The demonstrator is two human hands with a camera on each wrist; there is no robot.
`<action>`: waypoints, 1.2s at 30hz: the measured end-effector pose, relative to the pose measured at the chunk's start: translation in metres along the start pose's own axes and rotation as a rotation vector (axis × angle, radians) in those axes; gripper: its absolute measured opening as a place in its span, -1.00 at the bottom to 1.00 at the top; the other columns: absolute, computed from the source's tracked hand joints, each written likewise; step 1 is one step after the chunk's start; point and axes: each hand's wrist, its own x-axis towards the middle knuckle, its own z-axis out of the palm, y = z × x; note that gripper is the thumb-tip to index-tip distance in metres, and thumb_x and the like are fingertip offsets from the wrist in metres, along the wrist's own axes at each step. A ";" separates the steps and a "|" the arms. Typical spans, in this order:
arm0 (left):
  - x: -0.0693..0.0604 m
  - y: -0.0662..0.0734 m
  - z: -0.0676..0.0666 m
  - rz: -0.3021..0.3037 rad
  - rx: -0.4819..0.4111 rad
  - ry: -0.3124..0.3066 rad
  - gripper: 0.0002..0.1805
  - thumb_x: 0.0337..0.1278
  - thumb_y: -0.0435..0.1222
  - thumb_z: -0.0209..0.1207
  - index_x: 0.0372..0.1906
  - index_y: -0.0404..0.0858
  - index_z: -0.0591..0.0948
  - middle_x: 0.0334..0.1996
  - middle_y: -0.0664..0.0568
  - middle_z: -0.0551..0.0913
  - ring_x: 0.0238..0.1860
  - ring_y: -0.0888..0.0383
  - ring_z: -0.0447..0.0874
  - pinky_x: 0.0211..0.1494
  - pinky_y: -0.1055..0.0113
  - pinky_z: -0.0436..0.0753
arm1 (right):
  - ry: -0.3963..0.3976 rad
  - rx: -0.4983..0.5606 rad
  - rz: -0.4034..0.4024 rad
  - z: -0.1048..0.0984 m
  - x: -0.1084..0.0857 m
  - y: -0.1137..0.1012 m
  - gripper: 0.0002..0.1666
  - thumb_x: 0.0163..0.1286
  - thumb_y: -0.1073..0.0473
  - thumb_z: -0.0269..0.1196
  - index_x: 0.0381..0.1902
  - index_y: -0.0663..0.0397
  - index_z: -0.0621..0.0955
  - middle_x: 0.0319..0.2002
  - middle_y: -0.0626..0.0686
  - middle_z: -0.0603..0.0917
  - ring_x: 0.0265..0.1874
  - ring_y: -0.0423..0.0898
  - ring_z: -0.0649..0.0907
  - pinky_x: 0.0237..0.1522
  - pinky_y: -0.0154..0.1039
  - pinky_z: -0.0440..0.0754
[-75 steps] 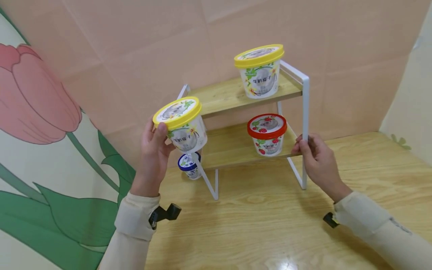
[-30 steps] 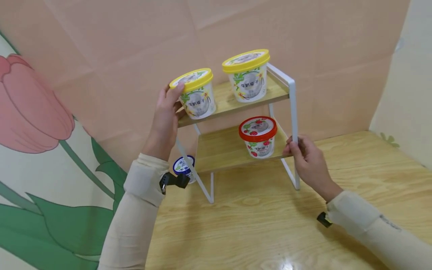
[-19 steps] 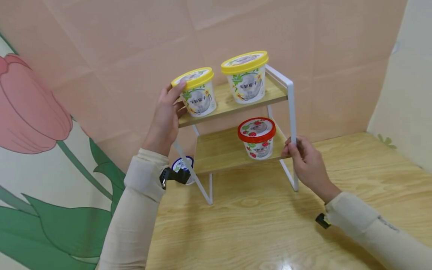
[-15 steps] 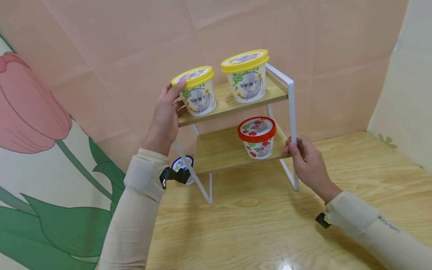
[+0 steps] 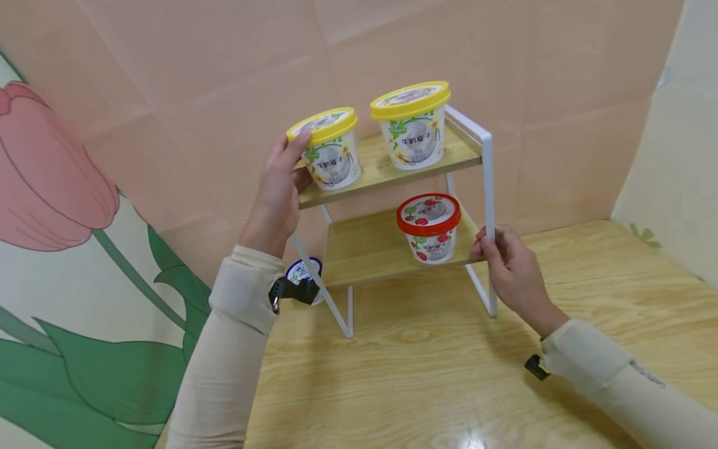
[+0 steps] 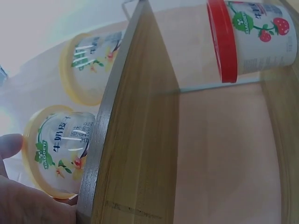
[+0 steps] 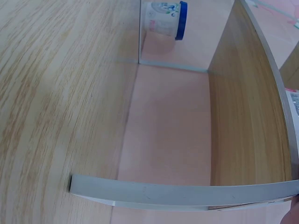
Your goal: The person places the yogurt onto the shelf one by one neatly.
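at upper shelf (image 5: 371, 159); left yellow-lidded tub (image 5: 335, 165); within left grip (image 5: 275, 196)

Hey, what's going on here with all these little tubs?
A person's left hand holds a yellow-lidded tub at the left end of the upper shelf; the right hand grips the white rack frame. Another yellow-lidded tub stands on that shelf, a red-lidded tub on the lower shelf, and a blue-lidded tub on the tabletop past the frame's left side.
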 end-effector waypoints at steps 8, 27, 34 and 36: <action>-0.004 0.001 0.000 -0.011 0.036 0.015 -0.34 0.42 0.10 -0.02 0.52 0.05 0.16 0.43 0.04 0.31 0.36 -0.10 0.40 0.46 0.12 0.32 | 0.005 0.003 -0.001 0.001 0.000 0.000 -0.78 0.58 0.27 -0.01 -0.05 0.36 0.49 -0.33 -0.23 0.63 -0.35 -0.37 0.69 -0.21 -0.53 0.68; -0.054 -0.024 -0.005 0.113 0.220 0.069 -0.26 0.46 -0.07 0.02 0.58 0.18 -0.04 0.59 0.21 0.02 0.58 0.26 -0.02 0.64 0.16 0.08 | 0.004 0.016 -0.009 0.001 -0.003 0.005 -0.79 0.57 0.29 0.01 -0.05 0.36 0.51 -0.33 -0.17 0.64 -0.32 -0.36 0.68 -0.21 -0.51 0.69; -0.082 -0.043 -0.012 0.276 0.376 0.033 -0.33 0.40 -0.22 0.10 0.54 -0.01 0.18 0.59 0.17 0.03 0.58 0.18 -0.01 0.60 0.12 0.17 | 0.010 0.012 -0.024 0.000 -0.001 0.004 -0.78 0.57 0.30 0.00 -0.04 0.37 0.51 -0.32 -0.17 0.64 -0.32 -0.36 0.68 -0.19 -0.51 0.69; -0.089 -0.049 -0.015 0.307 0.429 0.025 -0.35 0.39 -0.21 0.11 0.52 -0.06 0.24 0.59 0.13 0.00 0.58 0.16 0.00 0.58 0.04 0.22 | 0.016 0.013 -0.021 0.000 0.000 0.004 -0.78 0.57 0.29 0.00 -0.05 0.36 0.51 -0.33 -0.18 0.64 -0.32 -0.36 0.69 -0.20 -0.51 0.69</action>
